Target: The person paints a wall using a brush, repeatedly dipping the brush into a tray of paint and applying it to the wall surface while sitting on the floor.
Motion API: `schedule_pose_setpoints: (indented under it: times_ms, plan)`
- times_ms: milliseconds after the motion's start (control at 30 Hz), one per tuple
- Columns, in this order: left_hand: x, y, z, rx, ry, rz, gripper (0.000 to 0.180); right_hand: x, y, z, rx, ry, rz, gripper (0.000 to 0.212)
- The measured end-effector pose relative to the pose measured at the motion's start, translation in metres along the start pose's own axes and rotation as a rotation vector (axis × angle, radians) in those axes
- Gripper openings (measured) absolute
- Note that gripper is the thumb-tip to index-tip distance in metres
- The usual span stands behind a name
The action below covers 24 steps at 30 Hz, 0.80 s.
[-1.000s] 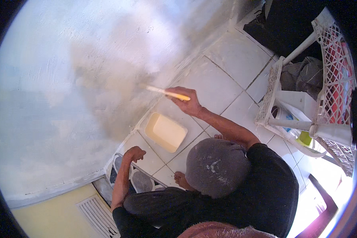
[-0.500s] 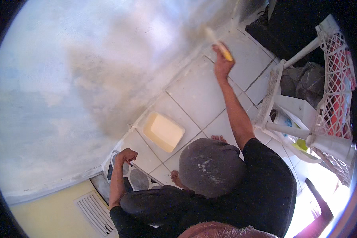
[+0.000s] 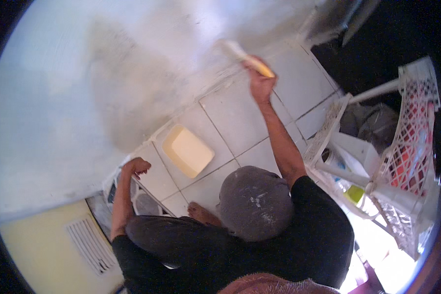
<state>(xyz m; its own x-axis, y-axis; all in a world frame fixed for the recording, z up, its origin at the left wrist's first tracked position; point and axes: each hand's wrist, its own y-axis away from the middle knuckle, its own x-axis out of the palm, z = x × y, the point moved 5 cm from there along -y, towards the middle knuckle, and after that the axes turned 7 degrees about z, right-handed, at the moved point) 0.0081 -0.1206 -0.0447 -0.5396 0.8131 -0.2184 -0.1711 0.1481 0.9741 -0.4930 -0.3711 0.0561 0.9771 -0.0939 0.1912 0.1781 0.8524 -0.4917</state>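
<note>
Paintbrush (image 3: 245,59), yellow in the handle and pale at the bristle end, sits clamped in the right hand (image 3: 260,84), the fingers wrapped fully around the handle with the arm stretched far forward and to the right. Its bristles lie against the lower part of the wall (image 3: 132,73), just above the seam where the wall meets the tiled floor (image 3: 240,117). The wall is patchy here, a greyish, darker area spreading across a lighter surface. The left hand (image 3: 136,166) is low at the wall's foot, fingers curled, touching or just beside the rim of a dark container (image 3: 147,203); whether it grips anything I cannot tell. Between the two arms a cream-coloured rectangular tray (image 3: 187,150) lies flat on the tiles, well apart from the brush. A grey cap (image 3: 255,201) flecked with white covers the head of the crouched person. To the right stands a white lattice rack (image 3: 406,127), to the lower left a slatted vent (image 3: 90,245). As I judge it, the step in hand is a brush stroke along the bottom strip of the wall. A further stroke would call for steady pressure near the seam so the bristles stay off the tiles, and a reach back to the tray once the brush runs dry
</note>
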Motion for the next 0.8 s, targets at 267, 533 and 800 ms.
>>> schedule_pose_setpoints:
  times_ms: [267,533,800]
  plan:
    - [0.007,0.025,-0.012,-0.081,-0.014,-0.032,0.036,-0.015,-0.007,0.021,-0.029,0.073,-0.273,0.021]
    - [0.017,0.028,-0.028,-0.139,0.056,-0.051,0.014,0.104,0.109,0.004,0.066,0.056,0.467,0.020]
    - [0.019,0.025,-0.027,-0.061,0.134,-0.034,0.011,0.022,0.021,-0.002,0.068,0.044,0.027,0.014]
